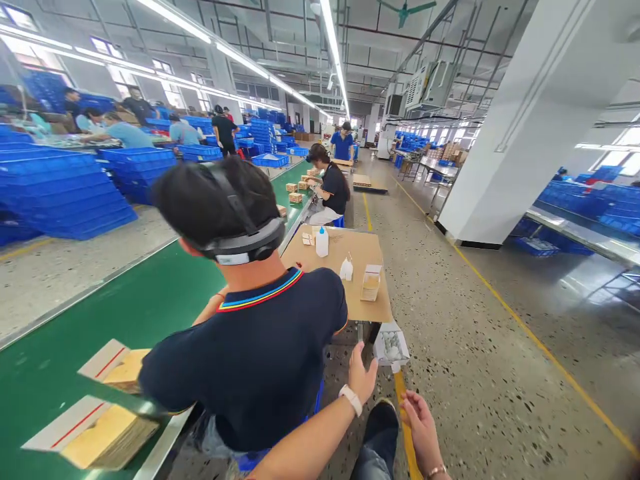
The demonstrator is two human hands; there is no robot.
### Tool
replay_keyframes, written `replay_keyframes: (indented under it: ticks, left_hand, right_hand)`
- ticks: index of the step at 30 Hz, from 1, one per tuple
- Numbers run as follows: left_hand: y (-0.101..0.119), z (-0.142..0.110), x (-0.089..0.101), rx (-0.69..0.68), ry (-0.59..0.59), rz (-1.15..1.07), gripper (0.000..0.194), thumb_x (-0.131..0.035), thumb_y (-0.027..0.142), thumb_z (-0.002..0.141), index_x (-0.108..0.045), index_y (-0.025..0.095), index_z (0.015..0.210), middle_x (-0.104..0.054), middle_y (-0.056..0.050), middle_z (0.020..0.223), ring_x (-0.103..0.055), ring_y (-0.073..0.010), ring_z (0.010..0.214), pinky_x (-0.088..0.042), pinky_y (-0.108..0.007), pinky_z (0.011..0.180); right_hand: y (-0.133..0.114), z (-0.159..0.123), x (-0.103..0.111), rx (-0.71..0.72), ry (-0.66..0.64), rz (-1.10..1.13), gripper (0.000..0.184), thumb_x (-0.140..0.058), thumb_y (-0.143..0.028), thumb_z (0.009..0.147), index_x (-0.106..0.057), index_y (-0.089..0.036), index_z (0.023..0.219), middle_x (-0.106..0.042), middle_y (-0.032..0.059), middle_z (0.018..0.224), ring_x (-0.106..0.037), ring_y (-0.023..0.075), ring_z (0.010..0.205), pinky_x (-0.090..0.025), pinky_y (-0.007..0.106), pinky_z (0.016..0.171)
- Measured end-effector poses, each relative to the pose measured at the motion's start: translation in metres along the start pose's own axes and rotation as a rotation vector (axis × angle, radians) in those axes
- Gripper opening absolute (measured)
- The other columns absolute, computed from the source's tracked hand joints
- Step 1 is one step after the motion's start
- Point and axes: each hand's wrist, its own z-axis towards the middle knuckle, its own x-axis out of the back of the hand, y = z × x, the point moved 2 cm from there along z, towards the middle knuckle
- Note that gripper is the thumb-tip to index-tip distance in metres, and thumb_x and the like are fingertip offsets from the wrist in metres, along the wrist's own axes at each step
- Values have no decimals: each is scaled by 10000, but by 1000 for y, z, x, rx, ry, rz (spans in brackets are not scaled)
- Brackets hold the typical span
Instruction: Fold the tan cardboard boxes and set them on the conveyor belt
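My left hand (363, 375), with a white band on the wrist, reaches forward behind a seated co-worker in a dark polo shirt (250, 353). Its thumb stands apart from the fingers and it holds nothing. To its right, my right hand (419, 423) hangs over the floor with loosely bent fingers; nothing shows in it. Just beyond my left hand, a white box with pale contents (393, 345) sits low beside the table. On the brown tabletop (365, 250) stand a white bottle with a blue cap (322, 241), a smaller white bottle (347, 268) and an open carton (371, 283).
A green conveyor belt (150, 287) runs along the left, carrying open cartons of tan pieces (107, 437). Farther up, another person (333, 187) sits beside it. Blue crates (60, 190) are stacked at left. At right are speckled floor (480, 360) and a white pillar (505, 153).
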Motion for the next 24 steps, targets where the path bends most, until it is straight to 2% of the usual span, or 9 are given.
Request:
replay_keyframes:
  ticks: [2, 4, 7, 9, 12, 15, 17, 20, 24]
  left_hand:
    - [-1, 46, -26, 49, 122, -11, 614, -610, 244, 749, -377, 99, 1298, -426, -230, 1389, -379, -297, 1341, -289, -423, 1125]
    - [0, 90, -36, 78, 229, -12, 680, -627, 269, 744, -334, 103, 1334, -384, -233, 1423, -326, -299, 1375, -279, -423, 1131]
    - [5, 141, -26, 30, 368, -26, 688, -597, 319, 778, -303, 130, 1370, -329, -201, 1474, -276, -270, 1403, -262, -406, 1146]
    - [6, 158, -13, -55, 387, -44, 607, -554, 347, 808, -361, 146, 1348, -374, -178, 1459, -319, -253, 1385, -276, -408, 1144]
    - [4, 162, 0, -220, 272, -15, 450, -515, 369, 825, -517, 177, 1232, -534, -140, 1342, -439, -243, 1308, -307, -441, 1129]
    - [-3, 150, 7, -281, 207, 14, 460, -519, 389, 817, -541, 178, 1225, -575, -137, 1300, -499, -247, 1252, -351, -454, 1103]
    - [-4, 142, 12, -240, 226, -5, 528, -513, 394, 822, -479, 172, 1299, -591, -141, 1280, -537, -243, 1214, -392, -442, 1074]
    - [-3, 136, 19, -147, 281, 10, 629, -565, 383, 793, -394, 178, 1363, -692, -108, 1098, -584, -233, 1143, -410, -442, 1056]
    - [-2, 134, 24, -71, 313, 59, 625, -666, 347, 708, -461, 166, 1270, -710, -75, 947, -613, -229, 1047, -448, -415, 994]
  right_hand:
    - [-17, 65, -16, 162, -52, -63, 686, -583, -748, 590, -585, -189, 987, -655, 147, 1037, -645, 268, 929, -549, 359, 743]
    - [-39, 129, -40, 363, -90, -152, 685, -553, -732, 639, -567, -178, 1041, -629, 164, 1078, -628, 277, 965, -542, 403, 774]
    - [-70, 201, -81, 674, -187, -293, 625, -503, -668, 743, -556, -174, 1123, -596, 165, 1155, -584, 292, 1070, -505, 476, 872]
    - [-83, 227, -104, 865, -293, -370, 586, -478, -625, 794, -558, -181, 1168, -581, 156, 1214, -540, 301, 1154, -451, 513, 962]
    - [-85, 244, -127, 1059, -470, -466, 505, -445, -553, 857, -571, -216, 1211, -564, 120, 1290, -487, 298, 1236, -415, 520, 1009]
    - [-78, 248, -141, 1141, -609, -505, 449, -415, -485, 895, -574, -248, 1243, -563, 83, 1318, -461, 282, 1273, -437, 495, 991]
    - [-74, 250, -147, 1169, -673, -498, 458, -424, -466, 894, -548, -265, 1286, -573, 69, 1313, -465, 278, 1274, -451, 491, 969]
    - [-72, 250, -154, 1191, -746, -474, 447, -470, -451, 872, -549, -307, 1288, -606, 45, 1275, -477, 284, 1262, -448, 514, 953]
    - [-75, 243, -159, 1165, -780, -394, 305, -491, -402, 872, -667, -340, 1112, -673, 16, 1162, -480, 296, 1247, -415, 541, 951]
